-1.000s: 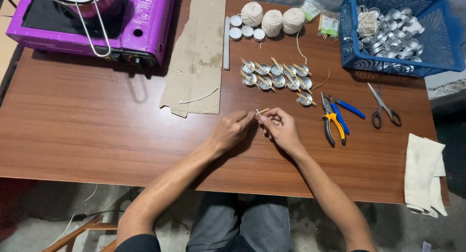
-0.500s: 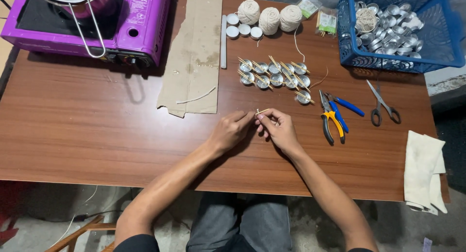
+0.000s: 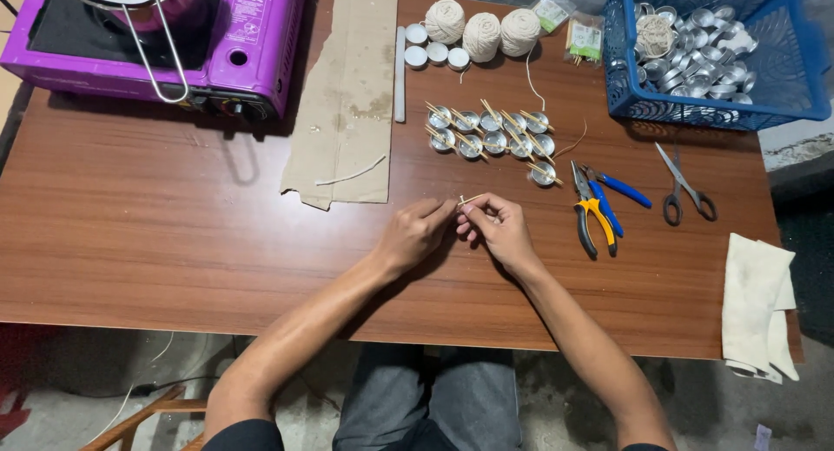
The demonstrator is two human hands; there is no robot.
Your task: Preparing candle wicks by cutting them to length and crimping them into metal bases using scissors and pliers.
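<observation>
My left hand [image 3: 415,234] and my right hand [image 3: 498,229] meet over the middle of the brown wooden table [image 3: 156,242]. Between their fingertips they pinch a short pale wick piece on a small stick [image 3: 467,200]. Just beyond the hands lie several small round metal cups [image 3: 491,134] in two rows, each with a thin wooden stick across it. Three balls of cream string [image 3: 482,29] stand at the far edge with a few white wax discs [image 3: 430,51] beside them.
A purple portable gas stove [image 3: 217,43] with a metal pot sits far left. A cardboard sheet [image 3: 347,95] lies beside it. Pliers [image 3: 595,212] and scissors [image 3: 686,186] lie to the right, a blue basket [image 3: 721,112] of empty cups far right, a white cloth [image 3: 756,299] near right.
Both hands stay together at the same spot, with only slight finger movement on the wick piece. The view has shifted a little.
</observation>
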